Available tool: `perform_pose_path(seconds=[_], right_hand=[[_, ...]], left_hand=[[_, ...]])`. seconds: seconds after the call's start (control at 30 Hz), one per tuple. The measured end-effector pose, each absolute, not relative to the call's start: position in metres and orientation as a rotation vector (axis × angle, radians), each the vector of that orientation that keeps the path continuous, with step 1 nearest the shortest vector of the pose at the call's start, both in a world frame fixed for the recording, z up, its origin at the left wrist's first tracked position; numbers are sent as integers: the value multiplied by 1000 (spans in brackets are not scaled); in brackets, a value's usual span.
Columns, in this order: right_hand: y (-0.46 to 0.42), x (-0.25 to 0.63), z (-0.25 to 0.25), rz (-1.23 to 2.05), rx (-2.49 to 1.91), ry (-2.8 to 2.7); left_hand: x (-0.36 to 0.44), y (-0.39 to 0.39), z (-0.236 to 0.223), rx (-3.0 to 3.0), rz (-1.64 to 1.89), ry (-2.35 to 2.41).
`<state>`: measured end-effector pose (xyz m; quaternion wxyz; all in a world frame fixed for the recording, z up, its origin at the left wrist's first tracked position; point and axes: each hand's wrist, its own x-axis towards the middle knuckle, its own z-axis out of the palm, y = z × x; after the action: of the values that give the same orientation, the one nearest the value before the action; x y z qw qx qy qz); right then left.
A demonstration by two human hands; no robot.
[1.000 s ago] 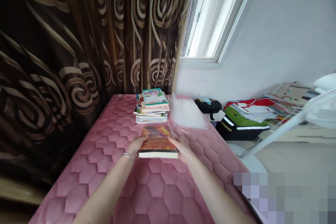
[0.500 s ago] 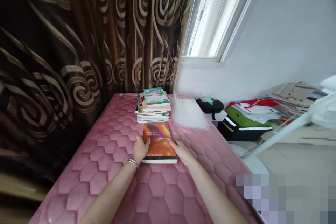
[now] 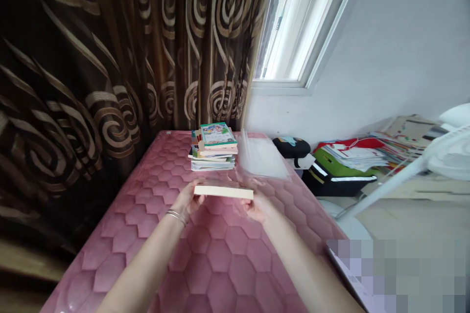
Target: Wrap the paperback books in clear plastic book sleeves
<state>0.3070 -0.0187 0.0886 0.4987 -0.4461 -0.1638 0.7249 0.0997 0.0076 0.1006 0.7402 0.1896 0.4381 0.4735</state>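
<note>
A thick book [image 3: 223, 191] is held up off the pink mattress, its pale page edge turned toward me and its cover foreshortened out of sight. My left hand [image 3: 189, 198] is closed on its left end, thumb and fingers gripping the edge; bracelets circle that wrist. On the right end, my right hand [image 3: 254, 204] is closed as well, fingers curled under the book. Just beyond stands a stack of books [image 3: 213, 149] with a green-bordered one on top. Beside the stack lie clear plastic sleeves [image 3: 264, 157].
The quilted pink mattress [image 3: 139, 225] carries everything I handle. Brown patterned curtains [image 3: 176, 49] hang behind and to the left. On the right are a window [image 3: 290, 24], a black-and-green bag [image 3: 336, 176], piled papers [image 3: 407, 142] and a white fan [image 3: 389, 186].
Both hands have lifted the book from the mattress and tilted it, so its orange cover no longer shows and the page edge does. The stack has stayed put.
</note>
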Motion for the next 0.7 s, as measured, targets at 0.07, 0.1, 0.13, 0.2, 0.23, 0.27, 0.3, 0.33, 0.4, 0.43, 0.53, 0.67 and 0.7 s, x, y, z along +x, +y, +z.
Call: perform_pose_path(seconds=[0.07, 0.1, 0.13, 0.2, 0.23, 0.27, 0.3, 0.33, 0.4, 0.43, 0.53, 0.67, 0.7], right_hand=[[-18, 307, 99, 1783, -1086, -365], [-18, 307, 102, 1798, -1094, -351], [-18, 307, 105, 1810, -1103, -339], [-18, 307, 108, 1828, -1121, -320], [-18, 307, 108, 1835, -1128, -313], [-18, 307, 108, 1840, -1133, -307], [-18, 307, 108, 1844, -1138, -302], [-17, 308, 108, 1847, -1142, -299], [-15, 309, 106, 1853, -1150, -298], [-14, 310, 105, 1855, -1155, -300], [-11, 312, 101, 1855, -1163, -326], [-9, 313, 97, 1807, -1171, -403], [-9, 314, 96, 1789, -1172, -429]], left_hand=[[101, 7, 110, 387, 1027, 964], [101, 7, 113, 383, 1019, 975], [102, 6, 115, 374, 1010, 981], [103, 5, 115, 361, 996, 992], [103, 4, 114, 357, 992, 996], [103, 5, 113, 353, 988, 1000], [102, 5, 111, 352, 985, 1002], [102, 6, 110, 352, 983, 1003], [101, 8, 107, 358, 978, 1003], [100, 10, 105, 364, 976, 1001], [99, 14, 101, 392, 969, 1002], [98, 16, 98, 445, 981, 1013], [97, 15, 97, 460, 995, 1010]])
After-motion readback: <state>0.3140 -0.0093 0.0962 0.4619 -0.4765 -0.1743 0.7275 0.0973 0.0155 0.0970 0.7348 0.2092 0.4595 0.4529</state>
